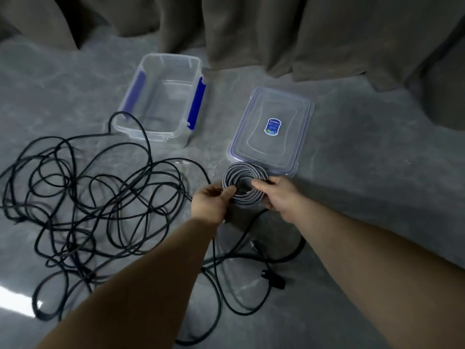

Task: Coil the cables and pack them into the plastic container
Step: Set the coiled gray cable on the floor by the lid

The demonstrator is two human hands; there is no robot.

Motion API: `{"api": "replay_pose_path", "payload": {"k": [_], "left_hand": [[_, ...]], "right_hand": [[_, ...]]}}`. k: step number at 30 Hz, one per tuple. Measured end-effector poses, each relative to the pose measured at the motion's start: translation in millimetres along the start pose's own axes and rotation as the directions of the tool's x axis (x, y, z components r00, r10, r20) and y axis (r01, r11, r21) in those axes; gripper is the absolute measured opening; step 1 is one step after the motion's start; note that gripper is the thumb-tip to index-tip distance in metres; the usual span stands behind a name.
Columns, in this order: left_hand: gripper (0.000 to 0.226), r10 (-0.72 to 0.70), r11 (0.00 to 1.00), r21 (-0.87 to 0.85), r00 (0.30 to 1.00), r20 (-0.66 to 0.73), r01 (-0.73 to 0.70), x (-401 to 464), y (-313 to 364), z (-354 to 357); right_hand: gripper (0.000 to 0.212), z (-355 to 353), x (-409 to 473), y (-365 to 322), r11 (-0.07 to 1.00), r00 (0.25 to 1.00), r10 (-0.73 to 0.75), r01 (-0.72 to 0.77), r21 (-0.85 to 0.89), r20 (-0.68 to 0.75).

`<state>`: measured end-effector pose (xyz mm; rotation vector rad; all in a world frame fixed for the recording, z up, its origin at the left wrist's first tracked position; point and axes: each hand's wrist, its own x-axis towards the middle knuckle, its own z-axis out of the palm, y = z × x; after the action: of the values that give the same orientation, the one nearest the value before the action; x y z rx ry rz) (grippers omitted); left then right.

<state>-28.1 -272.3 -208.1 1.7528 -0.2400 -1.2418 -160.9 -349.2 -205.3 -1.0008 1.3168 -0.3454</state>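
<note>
Grey marbled floor (352,152), brown curtain (276,34) behind. Black cable (83,197) sprawls loose, tangled, left of hands. Clear plastic container (161,137), blue clips, open, sits beyond and left of hands, long axis running away from person; left hand nearer. Lid (286,144) lies separate, right, just past coil. Braided grey coil (242,181) held above floor: left hand (210,202) pinches near-left rim, right hand (279,195) grips right side.

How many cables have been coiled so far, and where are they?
1. The grey braided coil is held between the left hand and right hand, just in front of the lid. The black cable lies tangled; the container holds none.
</note>
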Motion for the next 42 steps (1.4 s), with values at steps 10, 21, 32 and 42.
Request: {"api": "replay_pose_path", "payload": {"k": [10, 21, 32, 42], "left_hand": [[0.03, 0.089, 0.948, 0.311, 0.993, -0.071, -0.063, 34, -2, 12], [0.033, 0.013, 0.959, 0.281, 0.992, -0.128, 0.023, 49, 1, 5], [0.044, -0.099, 0.958, 0.256, 0.987, -0.125, 0.129, 46, 21, 7], [0.028, -0.114, 0.988, 0.107, 0.993, -0.009, 0.114, 35, 16, 10]], "right_hand": [[0.024, -1, 41, -10, 0.94, 0.95, -0.254, 0.199, -0.276, -0.182], [0.039, -6, 45, 3, 0.935, 0.94, -0.332, 0.318, -0.156, -0.073], [0.05, -2, 62, 9, 0.952, 0.959, -0.266, 0.245, -0.182, -0.097], [0.057, -16, 50, 6, 0.956, 0.961, -0.275, 0.275, -0.104, 0.012]]}}
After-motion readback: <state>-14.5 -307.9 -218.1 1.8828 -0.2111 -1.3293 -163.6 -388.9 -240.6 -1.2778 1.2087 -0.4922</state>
